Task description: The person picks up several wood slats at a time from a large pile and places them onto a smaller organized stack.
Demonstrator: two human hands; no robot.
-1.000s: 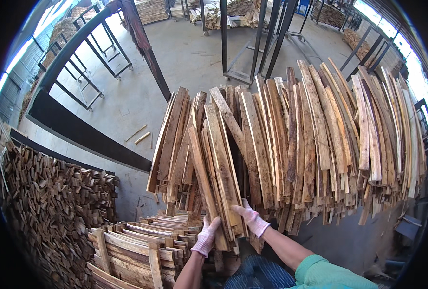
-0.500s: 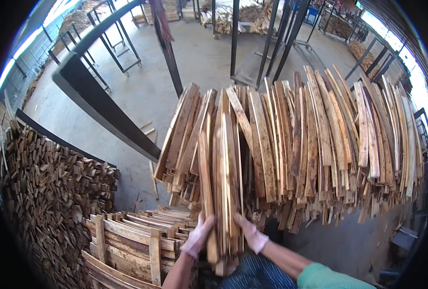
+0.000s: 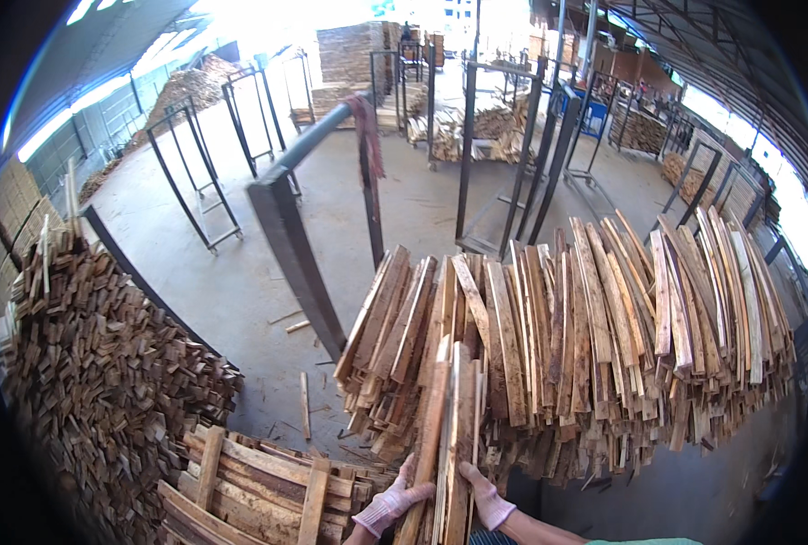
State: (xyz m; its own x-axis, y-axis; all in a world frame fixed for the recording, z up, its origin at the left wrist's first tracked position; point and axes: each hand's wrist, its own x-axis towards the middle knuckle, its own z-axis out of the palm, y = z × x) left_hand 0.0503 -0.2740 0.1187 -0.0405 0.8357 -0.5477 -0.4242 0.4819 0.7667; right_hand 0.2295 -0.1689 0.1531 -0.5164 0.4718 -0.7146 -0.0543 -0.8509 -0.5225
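Note:
Close to my body, a bundle of narrow wooden strips (image 3: 457,422) stands on a slant between my two gloved hands. My left hand (image 3: 395,498) presses round its left side, thumb along the wood. Against the right side my right hand (image 3: 488,497) closes with its fingers on the outer strips. Both gloves are pale pinkish knit. Just beyond the bundle lies a long heap of similar rough strips (image 3: 586,318), laid side by side with their ends toward me. The bundle's lower end runs out at the bottom edge.
A dark metal post frame (image 3: 295,263) rises left of the heap. A tall stack of wood ends (image 3: 113,354) fills the left side. A slatted wooden stack (image 3: 259,481) sits at lower left. Wheeled metal racks (image 3: 195,182) and scattered strips (image 3: 305,404) are on the concrete floor.
My view has tilted up, so the heap and frame appear lower. Both hands still grip the bundle, which now sits lower and nearer the bottom edge.

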